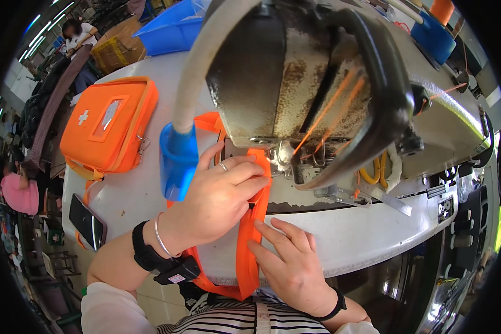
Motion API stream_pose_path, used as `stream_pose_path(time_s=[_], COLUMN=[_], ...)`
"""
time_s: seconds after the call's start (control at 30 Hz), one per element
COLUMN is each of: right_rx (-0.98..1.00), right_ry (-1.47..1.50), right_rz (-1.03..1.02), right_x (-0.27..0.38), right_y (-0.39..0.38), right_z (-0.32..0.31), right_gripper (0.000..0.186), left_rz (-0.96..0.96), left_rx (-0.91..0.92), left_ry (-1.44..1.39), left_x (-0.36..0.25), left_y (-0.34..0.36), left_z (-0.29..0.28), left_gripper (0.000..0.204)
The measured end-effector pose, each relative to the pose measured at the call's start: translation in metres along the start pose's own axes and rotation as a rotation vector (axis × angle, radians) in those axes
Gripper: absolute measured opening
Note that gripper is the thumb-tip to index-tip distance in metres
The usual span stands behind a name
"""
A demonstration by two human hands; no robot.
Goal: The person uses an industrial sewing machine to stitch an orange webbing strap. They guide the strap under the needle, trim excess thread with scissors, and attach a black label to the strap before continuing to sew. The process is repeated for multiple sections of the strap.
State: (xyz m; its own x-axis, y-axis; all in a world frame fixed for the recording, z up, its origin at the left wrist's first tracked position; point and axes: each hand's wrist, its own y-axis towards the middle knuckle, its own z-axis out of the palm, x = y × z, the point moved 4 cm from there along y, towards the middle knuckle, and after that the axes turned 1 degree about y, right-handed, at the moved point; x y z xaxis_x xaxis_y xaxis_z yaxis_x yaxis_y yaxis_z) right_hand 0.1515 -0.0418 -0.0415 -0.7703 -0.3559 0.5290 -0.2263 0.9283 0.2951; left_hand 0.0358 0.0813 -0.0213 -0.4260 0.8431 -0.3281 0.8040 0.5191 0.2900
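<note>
A long orange strap (245, 259) runs from the needle area of a sewing machine (312, 72) toward me and loops down over the table's front edge. My left hand (217, 192) is closed over the strap just in front of the needle, its fingers bent and its thumb hidden underneath. Lower down, my right hand (292, 264) rests its outstretched fingertips on the strap's right edge, palm down. Orange thread passes down the machine head to the needle area. Beside my left hand hangs a blue plastic nozzle (178, 161) on a grey hose.
At left lie an orange first-aid bag (107, 127) and a dark phone (87, 221). Yellow-handled scissors (376, 170) and a metal ruler (395, 204) lie right of the needle. Behind stand a blue bin (170, 34) and a cardboard box (117, 45). Two people sit farther left.
</note>
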Motion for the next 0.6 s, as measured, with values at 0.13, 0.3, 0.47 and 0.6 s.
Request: stream_pose_path(time_s=[0.13,0.3,0.47,0.6], right_rx=[0.023,0.026,0.021,0.036], right_ry=[-0.014,-0.034,-0.058,-0.063], right_rz=[-0.001,-0.015,-0.025,-0.023], right_x=[0.0009,0.0021,0.0021,0.0016], right_y=[0.0007,0.0004,0.0003,-0.0002], right_z=[0.0,-0.0006,0.0014,0.0017], right_gripper=[0.036,0.037,0.037,0.039], left_rz=[0.009,0.005,0.004,-0.028], left_rx=[-0.039,-0.059,-0.026,-0.03], left_ry=[0.013,-0.04,-0.001,0.008], left_x=[-0.0014,-0.0015,0.0008,-0.0003], left_y=[0.003,0.0024,0.0033,0.0031], left_z=[-0.0018,-0.0012,-0.0003,-0.0011], left_gripper=[0.032,0.035,0.043,0.045])
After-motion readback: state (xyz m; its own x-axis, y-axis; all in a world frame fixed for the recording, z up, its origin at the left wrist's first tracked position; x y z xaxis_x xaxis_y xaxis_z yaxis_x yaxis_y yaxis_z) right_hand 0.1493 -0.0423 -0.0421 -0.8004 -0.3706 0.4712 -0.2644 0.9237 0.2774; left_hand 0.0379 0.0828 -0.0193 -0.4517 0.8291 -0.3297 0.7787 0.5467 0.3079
